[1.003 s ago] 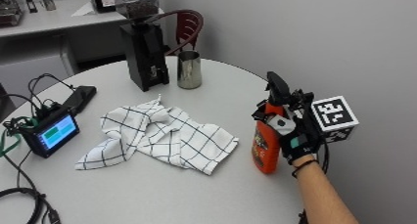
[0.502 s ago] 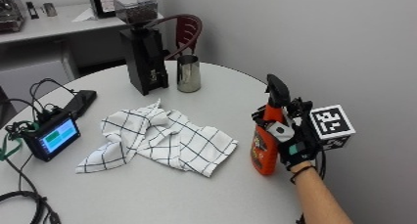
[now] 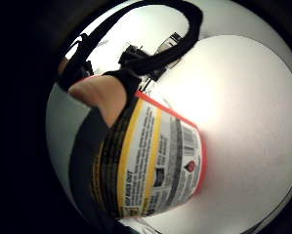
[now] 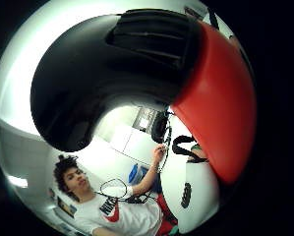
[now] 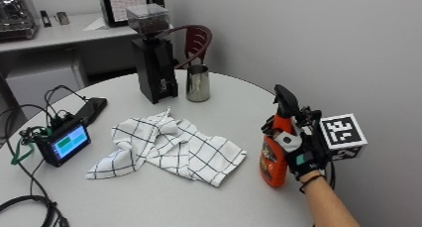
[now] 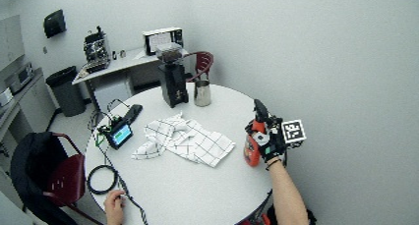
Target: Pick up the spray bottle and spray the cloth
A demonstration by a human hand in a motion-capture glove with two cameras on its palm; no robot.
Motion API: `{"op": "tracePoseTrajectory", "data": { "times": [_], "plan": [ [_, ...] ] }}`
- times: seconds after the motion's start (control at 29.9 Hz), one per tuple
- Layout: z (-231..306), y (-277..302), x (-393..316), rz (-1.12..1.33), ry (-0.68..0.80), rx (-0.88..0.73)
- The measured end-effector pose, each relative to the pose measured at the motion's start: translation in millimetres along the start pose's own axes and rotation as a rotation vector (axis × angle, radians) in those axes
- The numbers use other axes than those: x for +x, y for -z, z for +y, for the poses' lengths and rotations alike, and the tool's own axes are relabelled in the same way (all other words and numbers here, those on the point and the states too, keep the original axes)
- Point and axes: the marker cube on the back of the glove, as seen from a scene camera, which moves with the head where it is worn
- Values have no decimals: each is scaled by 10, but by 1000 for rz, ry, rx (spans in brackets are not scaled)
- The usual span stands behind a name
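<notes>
An orange spray bottle (image 5: 272,160) with a black sprayer head stands upright near the right edge of the round white table (image 5: 165,197). My gloved right hand (image 5: 302,148) grips its neck from the right side, fingers curled round it below the head. The nozzle faces a white cloth with black checks (image 5: 173,147), which lies crumpled at the table's middle, a short gap left of the bottle. In the little finger side palm view the bottle's label (image 3: 150,161) fills the view over the table. The thumb side palm view shows the black sprayer (image 4: 112,64) and orange body (image 4: 220,98) close up.
A black coffee grinder (image 5: 153,63) and a steel cup (image 5: 197,83) stand at the table's far side. A small screen device (image 5: 64,142) with cables sits at the left, a black block (image 5: 89,110) behind it. The table edge runs just right of the bottle.
The outside picture has shifted slightly, so its camera moved. My hand keeps its grip on the bottle at the same spot; the cloth lies as before.
</notes>
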Motion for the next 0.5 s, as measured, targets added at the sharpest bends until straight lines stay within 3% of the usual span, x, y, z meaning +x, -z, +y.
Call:
{"op": "tracePoseTrajectory", "data": {
  "times": [0.2, 0.5],
  "plan": [
    [-142, 78, -306, 45, 0, -187],
    [-488, 136, -1059, 338, -100, -508]
  ]
}}
